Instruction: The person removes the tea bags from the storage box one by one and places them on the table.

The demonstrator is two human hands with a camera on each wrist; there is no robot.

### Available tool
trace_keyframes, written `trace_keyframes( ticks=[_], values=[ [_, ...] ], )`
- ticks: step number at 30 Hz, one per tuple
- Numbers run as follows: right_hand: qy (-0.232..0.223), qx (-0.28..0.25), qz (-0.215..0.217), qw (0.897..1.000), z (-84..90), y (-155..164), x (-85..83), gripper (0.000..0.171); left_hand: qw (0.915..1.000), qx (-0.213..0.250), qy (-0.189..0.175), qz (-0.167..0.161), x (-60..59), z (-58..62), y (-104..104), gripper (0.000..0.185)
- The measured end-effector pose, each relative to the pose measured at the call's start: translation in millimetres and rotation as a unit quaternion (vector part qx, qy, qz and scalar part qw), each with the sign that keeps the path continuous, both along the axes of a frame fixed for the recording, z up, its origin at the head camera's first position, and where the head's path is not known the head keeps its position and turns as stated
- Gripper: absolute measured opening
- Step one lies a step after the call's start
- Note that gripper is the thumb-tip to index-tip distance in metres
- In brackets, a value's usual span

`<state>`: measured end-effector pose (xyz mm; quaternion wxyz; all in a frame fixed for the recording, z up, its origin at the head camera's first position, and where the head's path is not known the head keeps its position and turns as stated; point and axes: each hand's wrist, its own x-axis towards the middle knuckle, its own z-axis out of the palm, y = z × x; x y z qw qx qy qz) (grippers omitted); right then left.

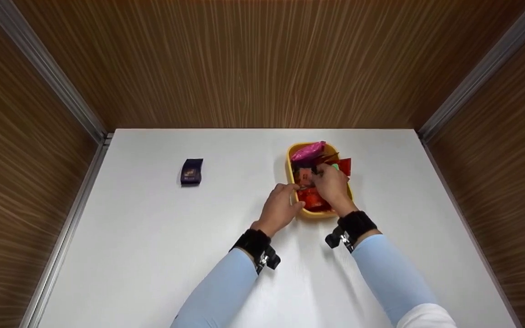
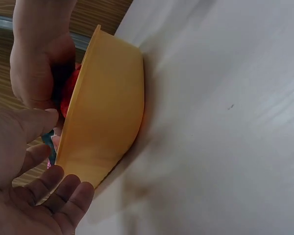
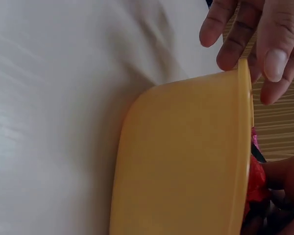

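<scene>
So there's a yellow tub (image 1: 293, 155) sitting right of centre on the white tabletop (image 1: 153, 237), smooth plastic, oblong with rounded corners and a thin flared rim. It's stuffed with crinkly foil packets (image 1: 312, 200), mostly red, plus a shiny pink packet (image 1: 308, 150) lying on top at the far end.

The right hand (image 1: 333, 184) is down inside the tub, fingers curled onto the packets; can't tell if its grip is actually clamped on one. The left hand (image 1: 280, 207) sits at the tub's near left rim, fingers relaxed and apart, thumb touching the edge.

Off on the left, well apart from everything, a small dark purple packet (image 1: 192, 171) lies flat. Wood-grain walls (image 1: 262, 64) box in the tabletop on three sides.
</scene>
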<state>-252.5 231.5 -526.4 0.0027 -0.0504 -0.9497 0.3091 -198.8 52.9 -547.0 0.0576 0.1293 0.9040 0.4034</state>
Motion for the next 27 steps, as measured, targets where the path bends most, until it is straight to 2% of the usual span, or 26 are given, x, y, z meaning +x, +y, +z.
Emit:
trace_keyframes(
  ticks=[3,5,9,13,16,19,21,24,26,27],
  values=[
    [0.009,-0.042,0.018,0.999,5.9,1.1,7.5,0.029,0.9996,0.017,-0.002,0.021,-2.9,2.7,-2.0,0.054],
    [0.026,-0.047,0.040,0.998,10.1,1.1,12.0,0.026,0.9985,0.031,-0.001,0.046,-6.5,7.3,-4.1,0.059],
    [0.081,-0.007,0.106,0.991,17.3,-1.1,18.8,0.015,0.9953,0.046,0.025,0.081,-15.3,19.5,-7.9,0.068],
    [0.121,0.034,0.171,0.977,21.1,-7.2,21.9,0.012,0.9953,0.031,0.062,0.068,-21.2,27.6,-10.7,0.062],
    [0.133,0.035,0.201,0.970,22.8,-12.8,22.3,0.014,0.9930,0.019,0.102,0.057,-22.9,29.2,-13.2,0.044],
    [0.138,0.017,0.202,0.970,24.0,-17.7,22.4,0.016,0.9890,0.021,0.133,0.063,-23.1,28.3,-16.2,0.021],
    [0.129,-0.012,0.185,0.974,23.7,-20.8,22.3,0.020,0.9873,0.040,0.134,0.075,-22.4,27.3,-19.6,0.013],
    [0.100,-0.077,0.145,0.981,22.5,-23.7,22.8,0.033,0.9846,0.104,0.099,0.100,-20.0,25.5,-26.0,0.009],
    [0.074,-0.126,0.124,0.981,20.9,-24.7,23.6,0.043,0.9777,0.163,0.057,0.120,-17.5,23.6,-30.6,0.010],
    [0.059,-0.148,0.115,0.980,20.3,-25.9,24.4,0.046,0.9713,0.196,0.037,0.130,-16.0,22.1,-32.8,0.010]
  ],
)
